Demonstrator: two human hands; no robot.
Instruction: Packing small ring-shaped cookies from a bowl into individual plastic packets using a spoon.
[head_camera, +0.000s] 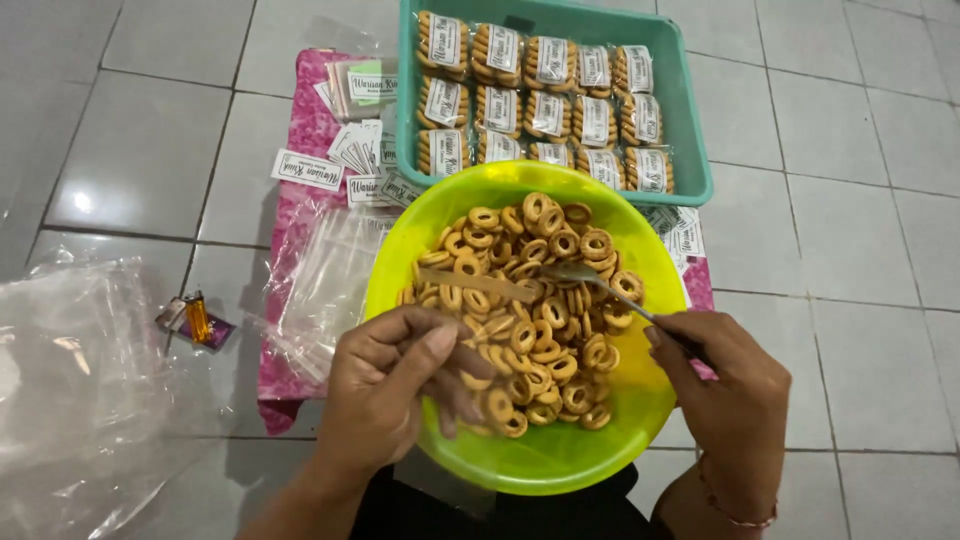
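The lime-green bowl (560, 455) sits on the tiled floor (860, 330) directly in front of the person, its far rim touching the teal tray (690, 120). It holds a loose heap of small ring-shaped biscuits (540, 330), golden brown, piled mostly toward the centre and the near left side. A flat wooden stick (478, 284) lies across the heap on the left. The left hand (395, 385) rests at the near left rim, fingers curled narrowly down among the rings; whether it grips any cannot be told. The right hand (730, 395) is closed around the handle of a metal spoon (600, 285), whose bowl end lies on the heap near the centre. The teal tray, beyond the bowl, contains three rows of clear sealed packs (545, 110) of the same rings, each with a white label. A pink patterned cloth (300, 130) under the tray carries loose paper labels (308, 170) and empty clear bags (330, 280). A small orange lighter (198, 318) lies on the floor, left of the cloth.
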